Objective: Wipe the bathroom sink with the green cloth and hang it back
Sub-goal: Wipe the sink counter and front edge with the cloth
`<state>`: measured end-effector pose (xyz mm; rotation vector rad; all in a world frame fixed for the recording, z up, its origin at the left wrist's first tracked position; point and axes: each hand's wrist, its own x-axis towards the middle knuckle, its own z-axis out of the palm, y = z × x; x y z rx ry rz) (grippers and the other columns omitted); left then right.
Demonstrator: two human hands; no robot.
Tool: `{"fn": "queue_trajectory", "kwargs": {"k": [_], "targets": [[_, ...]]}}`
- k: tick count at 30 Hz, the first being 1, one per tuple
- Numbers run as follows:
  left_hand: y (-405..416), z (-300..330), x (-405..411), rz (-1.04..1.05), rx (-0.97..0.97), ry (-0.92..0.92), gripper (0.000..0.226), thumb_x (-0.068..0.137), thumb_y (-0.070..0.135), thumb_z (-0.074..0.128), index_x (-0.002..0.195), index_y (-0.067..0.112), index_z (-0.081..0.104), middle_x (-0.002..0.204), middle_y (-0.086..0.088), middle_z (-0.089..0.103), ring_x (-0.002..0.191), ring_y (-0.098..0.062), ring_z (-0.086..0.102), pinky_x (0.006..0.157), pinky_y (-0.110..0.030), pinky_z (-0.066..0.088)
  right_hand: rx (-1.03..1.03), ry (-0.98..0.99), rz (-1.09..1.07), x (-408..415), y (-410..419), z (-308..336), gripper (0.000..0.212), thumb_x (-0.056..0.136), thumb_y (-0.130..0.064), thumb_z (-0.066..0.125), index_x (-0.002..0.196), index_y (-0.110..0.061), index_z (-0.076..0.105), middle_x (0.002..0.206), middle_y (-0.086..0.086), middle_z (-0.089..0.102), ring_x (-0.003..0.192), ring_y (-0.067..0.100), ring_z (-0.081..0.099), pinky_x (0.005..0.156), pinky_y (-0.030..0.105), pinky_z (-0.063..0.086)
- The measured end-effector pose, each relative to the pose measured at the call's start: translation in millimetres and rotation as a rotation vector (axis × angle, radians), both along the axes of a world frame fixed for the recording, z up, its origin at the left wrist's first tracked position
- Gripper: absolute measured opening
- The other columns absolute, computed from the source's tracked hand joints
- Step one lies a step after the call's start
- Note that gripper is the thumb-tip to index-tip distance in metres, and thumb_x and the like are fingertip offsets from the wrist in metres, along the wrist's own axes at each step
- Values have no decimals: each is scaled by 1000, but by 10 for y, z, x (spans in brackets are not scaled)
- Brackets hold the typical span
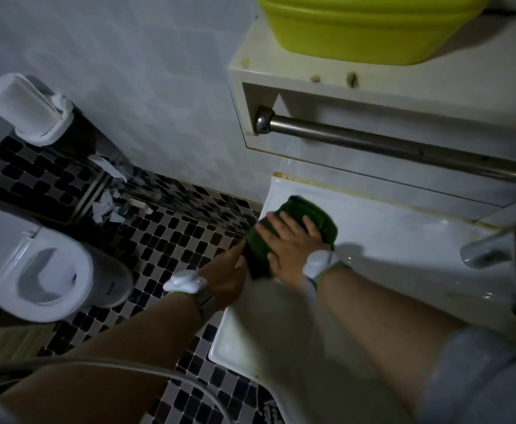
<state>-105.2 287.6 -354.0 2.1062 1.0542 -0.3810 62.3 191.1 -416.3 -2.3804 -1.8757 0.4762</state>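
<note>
The green cloth point(318, 214) lies folded on the left rim of the white sink point(397, 240), draping a little over its edge. My right hand point(290, 243) presses flat on top of the cloth with fingers spread. My left hand point(230, 270) is at the sink's left edge, its fingers against the hanging end of the cloth; whether they pinch it is hidden. A steel towel bar point(403, 142) runs along the wall above the sink, bare.
A chrome tap point(489, 249) sits at the right of the sink. A yellow-green basin point(366, 29) stands on the shelf above the bar. A toilet point(46, 270) and a white bin point(33, 111) are on the checkered floor to the left. A hose crosses the lower left.
</note>
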Motion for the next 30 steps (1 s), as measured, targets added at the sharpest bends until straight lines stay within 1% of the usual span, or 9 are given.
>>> {"fn": "queue_trajectory", "kwargs": {"k": [4,10,12,14,16,18,22,27,30], "targets": [[-29,20,37,-132,7,62,61,101,21,41,156,28,17,154,-6,38,137,-25,44,108,-24,35,-56,-5,-189,385,-115,25,65,91,-53,21,151,-42,0,163,-9,-6,150,21,-2,117,56,1],[-145,7,87,-108,2,76,63,100,19,42,157,17,14,158,-10,31,142,-25,37,113,-24,28,-74,-13,-328,170,-446,94,65,94,-50,20,152,-38,-6,163,-3,-12,149,29,-8,112,67,-2],[-158,-19,59,-111,-8,88,62,102,19,40,157,12,11,160,-7,24,146,-21,28,109,-12,17,-78,-24,-344,-73,-477,85,66,94,-49,23,152,-36,-6,163,-1,-12,149,32,-8,108,71,-3],[-174,10,47,-92,-15,65,53,103,19,38,153,10,24,149,1,39,135,-15,42,102,-8,21,-94,-12,-329,-332,-499,47,68,94,-49,27,152,-37,-5,163,1,-10,149,34,-8,105,75,-4],[-175,-8,33,-96,-5,-1,37,97,16,40,131,26,48,116,5,62,98,-12,61,87,-26,45,-102,17,-295,-618,-552,26,71,91,-53,33,152,-39,1,164,1,-2,149,36,-2,101,78,-5],[-157,-76,2,-99,-1,-23,32,89,17,43,117,27,53,98,1,65,83,-14,62,75,-33,51,-83,38,-241,-892,-632,34,73,87,-59,39,151,-41,11,163,0,12,149,36,9,99,80,-4],[-196,-50,-37,-104,-28,-17,20,99,11,41,116,18,49,97,4,57,85,-7,55,84,-21,49,-43,36,-102,-1214,-844,111,68,87,-62,28,151,-43,14,162,-4,15,149,34,11,101,79,-1],[-234,-20,-130,-47,-37,-24,30,99,8,43,115,33,48,91,15,57,79,-1,54,60,-4,37,-76,65,-51,-830,-747,142,67,86,-59,27,148,-50,4,164,-1,-5,150,27,-3,106,73,-3],[-231,22,-219,-33,-45,15,34,102,19,42,135,27,47,124,1,61,102,-14,59,75,-3,40,-137,4,-102,-417,-588,162,67,91,-60,26,151,-45,-1,163,1,-12,150,29,-7,110,70,5]]}}
